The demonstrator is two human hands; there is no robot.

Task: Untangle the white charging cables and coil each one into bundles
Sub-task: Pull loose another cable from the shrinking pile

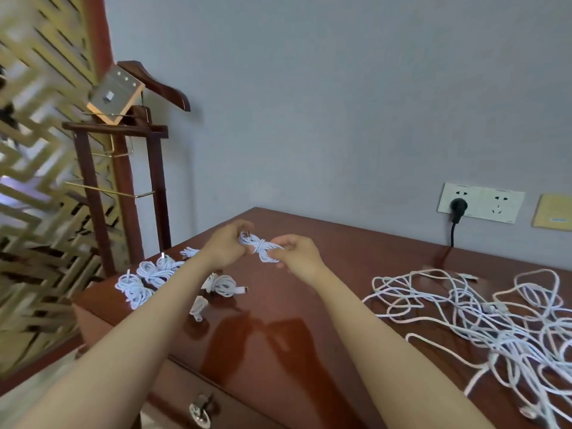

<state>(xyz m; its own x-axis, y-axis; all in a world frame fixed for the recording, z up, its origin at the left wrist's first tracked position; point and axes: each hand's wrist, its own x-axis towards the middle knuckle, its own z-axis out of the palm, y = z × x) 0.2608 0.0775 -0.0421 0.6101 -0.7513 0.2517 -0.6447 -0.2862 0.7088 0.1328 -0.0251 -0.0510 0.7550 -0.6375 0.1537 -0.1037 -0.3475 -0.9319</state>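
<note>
A gold lattice screen point(34, 181) fills the left edge of the frame, blurred. Just right of it stands a dark wooden valet stand point(120, 181) with brass rails, a hanger-shaped top, and a small metal-faced box point(116, 94) tilted on its shelf. A plain grey wall point(309, 103) runs behind everything.

The glossy reddish-brown desk point(278, 305) takes up the lower half, its drawer pull point(201, 411) showing at the bottom edge. On its left corner lie several finished bundles point(148, 277) of white cable, partly hidden behind the left forearm.

At centre, both hands are raised above the desk. The left hand point(227, 246) has its fingers curled round one end of a coiled white cable point(260, 246), wrapped at its waist. The right hand point(297, 255) pinches the other end.

On the wall at right, a white double socket plate point(481, 203) carries a black plug point(458, 207), its cord dropping behind the desk. A gold plate point(552, 215) sits beside it. Below, in the lower right, a loose tangle of white charging cables point(495, 320) sprawls over the desk, well apart from the hands.
</note>
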